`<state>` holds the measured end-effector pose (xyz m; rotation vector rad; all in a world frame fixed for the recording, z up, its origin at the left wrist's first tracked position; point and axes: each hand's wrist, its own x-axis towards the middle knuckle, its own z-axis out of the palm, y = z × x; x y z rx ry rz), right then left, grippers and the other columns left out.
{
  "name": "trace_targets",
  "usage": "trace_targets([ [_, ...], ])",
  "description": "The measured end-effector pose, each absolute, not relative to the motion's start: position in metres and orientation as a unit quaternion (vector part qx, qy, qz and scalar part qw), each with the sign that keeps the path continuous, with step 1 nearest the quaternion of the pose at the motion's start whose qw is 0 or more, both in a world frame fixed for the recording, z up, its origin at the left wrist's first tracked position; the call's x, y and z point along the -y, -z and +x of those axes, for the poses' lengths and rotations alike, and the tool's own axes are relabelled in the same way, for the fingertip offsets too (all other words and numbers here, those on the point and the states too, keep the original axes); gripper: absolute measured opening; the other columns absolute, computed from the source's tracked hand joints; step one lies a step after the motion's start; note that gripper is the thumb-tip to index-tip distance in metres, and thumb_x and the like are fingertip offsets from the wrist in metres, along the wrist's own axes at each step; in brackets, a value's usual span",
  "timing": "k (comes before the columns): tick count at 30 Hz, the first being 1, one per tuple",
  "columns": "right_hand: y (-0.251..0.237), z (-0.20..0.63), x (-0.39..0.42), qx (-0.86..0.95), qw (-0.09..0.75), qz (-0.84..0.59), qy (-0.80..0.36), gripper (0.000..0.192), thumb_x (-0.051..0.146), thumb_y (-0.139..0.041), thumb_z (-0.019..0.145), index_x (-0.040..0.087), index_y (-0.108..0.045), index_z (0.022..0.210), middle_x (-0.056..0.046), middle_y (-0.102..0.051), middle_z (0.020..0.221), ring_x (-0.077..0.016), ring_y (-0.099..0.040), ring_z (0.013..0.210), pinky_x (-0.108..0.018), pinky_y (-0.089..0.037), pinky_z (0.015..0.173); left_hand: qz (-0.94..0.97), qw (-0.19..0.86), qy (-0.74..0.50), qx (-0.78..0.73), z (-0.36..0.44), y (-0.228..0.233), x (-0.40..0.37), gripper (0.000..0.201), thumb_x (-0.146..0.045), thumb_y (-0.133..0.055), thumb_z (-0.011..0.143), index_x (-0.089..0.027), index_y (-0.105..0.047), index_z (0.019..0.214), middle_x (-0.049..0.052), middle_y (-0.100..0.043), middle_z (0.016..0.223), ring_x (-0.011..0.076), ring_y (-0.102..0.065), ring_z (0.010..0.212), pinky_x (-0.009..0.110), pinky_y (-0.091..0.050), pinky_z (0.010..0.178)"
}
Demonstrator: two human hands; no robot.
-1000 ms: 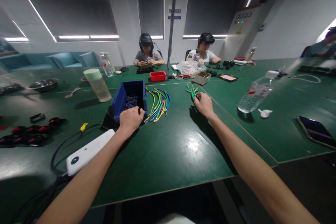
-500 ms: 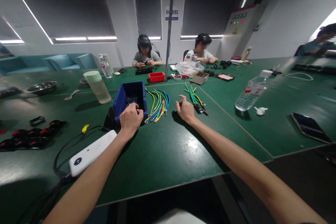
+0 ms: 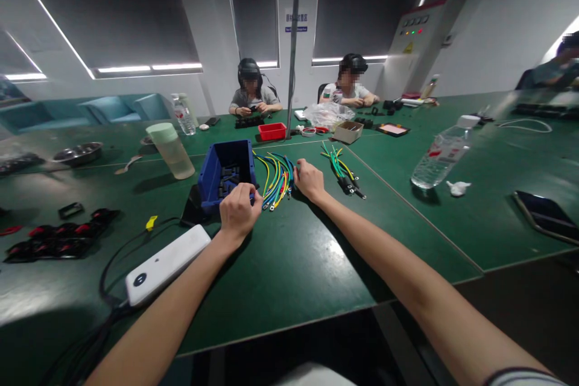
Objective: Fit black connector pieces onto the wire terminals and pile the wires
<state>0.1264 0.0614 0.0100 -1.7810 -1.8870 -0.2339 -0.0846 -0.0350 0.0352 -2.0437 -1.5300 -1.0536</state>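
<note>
Green desk underneath: right hand now off the green leads, moved over loosely open onto the wire bundle; left hand curled at the blue bin, grip unclear.

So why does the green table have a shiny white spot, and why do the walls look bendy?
Head view: ceiling lights glare off the glossy table in front of the right hand; the wide lens bends the edges; the far right corner is blurred.

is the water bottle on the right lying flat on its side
No, the water bottle stands on its base on the green table, white cap on top.
</note>
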Motion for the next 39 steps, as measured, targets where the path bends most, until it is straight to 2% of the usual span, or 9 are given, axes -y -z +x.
trace_targets([
  [9, -0.013, 0.116, -0.084, 0.664, 0.221, -0.712, 0.056, 0.043, 0.044, -0.021, 0.096, 0.017, -0.051, 0.110, -0.013, -0.067, 0.094, -0.0251, -0.064, 0.086, -0.032, -0.043, 0.073, -0.790, 0.125, 0.331, 0.500, -0.075, -0.023, 0.040, 0.009, -0.024, -0.050, 0.086, -0.019, -0.056, 0.084, 0.001, -0.065, 0.071, 0.0134, -0.060, 0.060, 0.025, -0.037, 0.057],
  [16, -0.010, 0.120, -0.089, 0.653, 0.177, -0.736, 0.024, 0.058, 0.055, -0.024, 0.092, 0.012, -0.063, 0.100, -0.019, -0.067, 0.096, -0.0308, -0.065, 0.091, -0.039, -0.045, 0.077, -0.822, 0.068, 0.273, 0.496, -0.072, -0.017, 0.039, 0.014, -0.026, -0.047, 0.088, -0.019, -0.058, 0.093, 0.002, -0.067, 0.076, 0.0148, -0.062, 0.062, 0.026, -0.040, 0.059],
  [22, -0.011, 0.121, -0.090, 0.656, 0.162, -0.737, -0.004, 0.049, 0.047, -0.035, 0.091, 0.011, -0.067, 0.102, -0.021, -0.067, 0.101, -0.0299, -0.064, 0.096, -0.038, -0.044, 0.082, -0.821, 0.033, 0.263, 0.505, -0.070, -0.015, 0.037, 0.015, -0.027, -0.048, 0.087, -0.020, -0.059, 0.093, 0.002, -0.068, 0.077, 0.0148, -0.063, 0.063, 0.025, -0.043, 0.061],
  [27, -0.010, 0.123, -0.091, 0.660, 0.163, -0.733, -0.007, 0.041, 0.037, -0.037, 0.090, 0.012, -0.069, 0.100, -0.021, -0.067, 0.100, -0.0298, -0.065, 0.095, -0.038, -0.045, 0.081, -0.822, 0.017, 0.265, 0.503, -0.071, -0.012, 0.035, 0.013, -0.027, -0.048, 0.086, -0.020, -0.059, 0.091, 0.001, -0.068, 0.078, 0.0149, -0.063, 0.063, 0.026, -0.042, 0.061],
  [39, -0.010, 0.128, -0.091, 0.644, 0.189, -0.741, -0.033, 0.043, 0.039, -0.036, 0.090, 0.012, -0.069, 0.099, -0.021, -0.068, 0.101, -0.0301, -0.064, 0.097, -0.036, -0.045, 0.081, -0.826, -0.006, 0.273, 0.494, -0.070, -0.008, 0.033, 0.013, -0.028, -0.049, 0.086, -0.021, -0.058, 0.094, 0.001, -0.070, 0.086, 0.0156, -0.065, 0.069, 0.026, -0.045, 0.063],
])
